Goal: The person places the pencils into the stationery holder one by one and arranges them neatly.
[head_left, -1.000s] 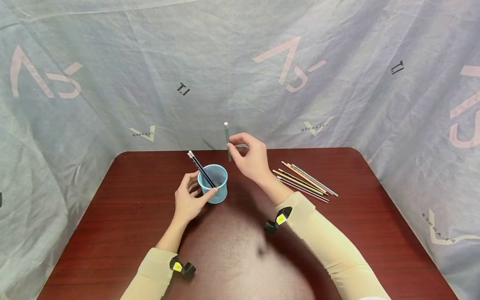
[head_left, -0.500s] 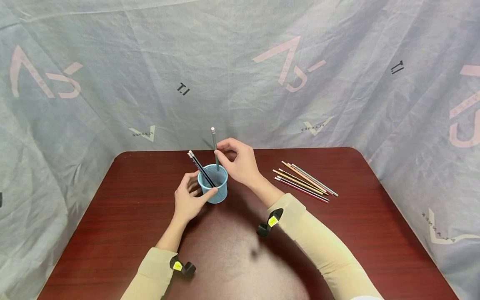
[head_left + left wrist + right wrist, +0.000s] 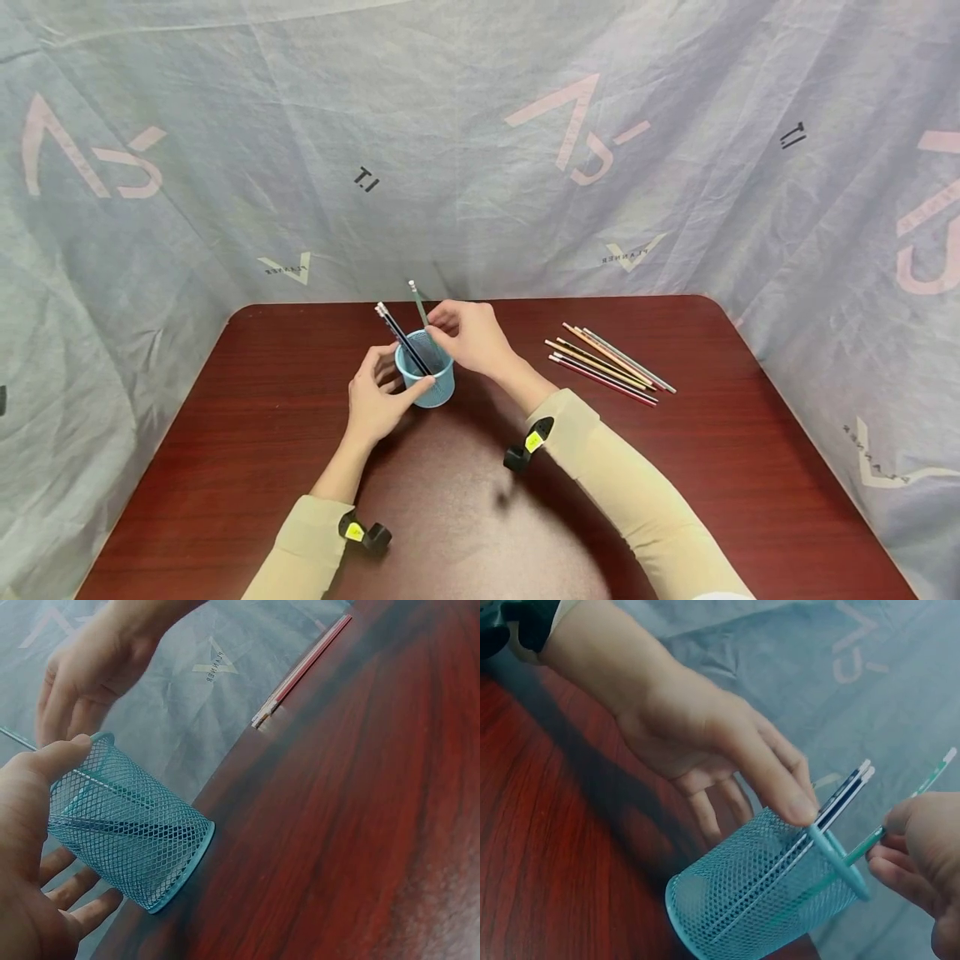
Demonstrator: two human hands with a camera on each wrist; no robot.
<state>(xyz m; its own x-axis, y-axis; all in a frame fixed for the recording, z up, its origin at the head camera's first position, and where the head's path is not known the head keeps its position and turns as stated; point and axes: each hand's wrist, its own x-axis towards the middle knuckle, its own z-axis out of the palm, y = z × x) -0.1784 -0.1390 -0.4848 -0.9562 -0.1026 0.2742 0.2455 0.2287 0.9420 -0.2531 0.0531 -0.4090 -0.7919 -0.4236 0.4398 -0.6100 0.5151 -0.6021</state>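
A light blue mesh pencil cup stands on the table, and my left hand grips it from the left, thumb at the front rim and fingers around the far side. Two dark pencils with white ends lean inside it toward the left. My right hand pinches a green pencil between thumb and fingers at the right of the rim. In the right wrist view the green pencil's lower part shows through the mesh, inside the cup; its white end points up and out.
Several loose pencils lie in a loose bundle on the dark red wooden table, right of the cup. Grey printed cloth hangs behind the table and along both sides.
My right hand has moved left and down, carrying the green pencil from above the table into the cup, where it now tilts left. My left hand and the cup have stayed in place.
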